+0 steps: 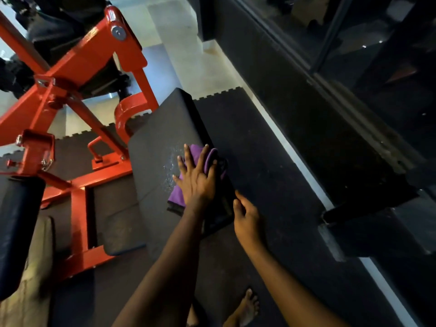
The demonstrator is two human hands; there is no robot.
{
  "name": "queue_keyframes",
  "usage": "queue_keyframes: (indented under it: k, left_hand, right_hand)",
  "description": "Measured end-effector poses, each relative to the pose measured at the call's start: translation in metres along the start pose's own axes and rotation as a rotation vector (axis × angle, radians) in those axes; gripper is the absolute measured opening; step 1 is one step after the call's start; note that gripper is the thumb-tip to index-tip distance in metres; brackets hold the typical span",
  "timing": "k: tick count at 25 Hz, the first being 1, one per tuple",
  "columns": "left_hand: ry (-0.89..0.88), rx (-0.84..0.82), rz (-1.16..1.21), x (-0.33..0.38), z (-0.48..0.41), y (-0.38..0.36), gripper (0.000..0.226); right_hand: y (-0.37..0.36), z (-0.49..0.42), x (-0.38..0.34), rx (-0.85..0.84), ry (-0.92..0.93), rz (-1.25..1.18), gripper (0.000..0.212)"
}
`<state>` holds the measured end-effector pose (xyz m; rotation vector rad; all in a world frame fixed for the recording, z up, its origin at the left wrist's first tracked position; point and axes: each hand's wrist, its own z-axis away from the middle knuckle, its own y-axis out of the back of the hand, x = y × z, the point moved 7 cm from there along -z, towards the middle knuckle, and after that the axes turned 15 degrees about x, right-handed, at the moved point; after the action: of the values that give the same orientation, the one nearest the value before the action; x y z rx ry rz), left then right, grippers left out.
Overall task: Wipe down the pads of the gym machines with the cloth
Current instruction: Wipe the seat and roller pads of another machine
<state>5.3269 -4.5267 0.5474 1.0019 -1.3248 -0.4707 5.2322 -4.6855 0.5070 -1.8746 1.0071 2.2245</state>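
Your left hand (197, 179) lies flat on the purple cloth (175, 194), a little right of the middle of the frame. The fingers are straight and spread apart, and they press the cloth down onto the black pad (160, 128); they do not curl around it. The cloth is folded. One part shows above your fingertips and another part below your palm, where a darker layer shows under the purple one.

The pad is a long, flat, tilted cushion. It runs from the centre of the frame down toward the lower middle. The cloth sits on its right half, close to the right edge. Just left of your fingers, small shiny droplets (169, 168) lie on the pad surface.

Your right hand (246, 219) is lower and more to the right, at the lower right edge of the pad. Its fingers are loosely bent and one fingertip is at the edge. I cannot tell if this hand grips the pad or only touches it.

The red machine frame (77, 67) fills the upper left of the frame. A second black pad (18, 223), rounded, stands at the left edge. Dark rubber floor mats (259, 142) lie under everything, and your bare foot (245, 308) shows at the bottom edge.
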Motion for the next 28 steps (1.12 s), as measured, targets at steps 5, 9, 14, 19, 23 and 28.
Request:
queue_keyframes:
  k: [5, 9, 14, 19, 23, 28]
  left_hand:
    - [-0.055, 0.027, 0.013, -0.011, 0.075, 0.004, 0.08]
    - [0.036, 0.017, 0.035, -0.013, 0.062, -0.004, 0.071]
    - [0.177, 0.041, 0.029, -0.014, -0.006, -0.005, 0.064]
    - [0.121, 0.052, 0.083, -0.021, 0.084, 0.008, 0.075]
    - [0.194, 0.006, 0.047, -0.028, 0.105, -0.002, 0.073]
    - [0.148, 0.004, 0.057, -0.025, 0.006, -0.005, 0.069]
  right_hand:
    - [-0.005, 0.003, -0.004, 0.016, 0.034, -0.045, 0.04]
    - [-0.01, 0.002, 0.003, 0.021, 0.024, -0.102, 0.042]
    - [-0.01, -0.001, -0.005, 0.048, 0.076, -0.067, 0.041]
    - [-0.007, -0.002, -0.005, 0.022, 0.044, -0.063, 0.031]
    - [-0.008, 0.0, -0.006, -0.008, -0.028, -0.08, 0.034]
    - [-0.009, 0.003, -0.01, 0.057, 0.028, -0.036, 0.034]
